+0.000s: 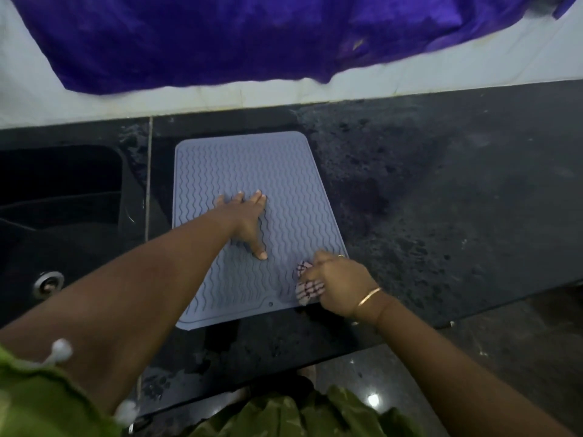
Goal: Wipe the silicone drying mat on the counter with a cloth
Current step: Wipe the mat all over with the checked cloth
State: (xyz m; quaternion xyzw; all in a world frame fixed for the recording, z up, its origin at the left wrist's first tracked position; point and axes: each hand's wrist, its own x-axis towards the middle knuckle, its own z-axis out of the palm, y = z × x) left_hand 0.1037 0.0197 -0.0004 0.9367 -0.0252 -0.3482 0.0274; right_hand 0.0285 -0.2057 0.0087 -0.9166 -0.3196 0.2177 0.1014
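Observation:
A grey silicone drying mat (277, 171) with wavy ridges lies flat on the dark counter (441, 197). My left hand (247, 217) rests palm down on the mat's middle, fingers spread, holding nothing. My right hand (339, 287) is at the mat's near right corner, closed around a bunched white cloth with dark checks (307, 288). The cloth presses on the mat's edge, and most of it is hidden inside my fist.
A black sink (60, 190) opens to the left of the mat, with a round metal fitting (49, 283) near it. A purple fabric (252, 36) hangs over the white wall behind. The counter's front edge runs below my hands, above a glossy floor.

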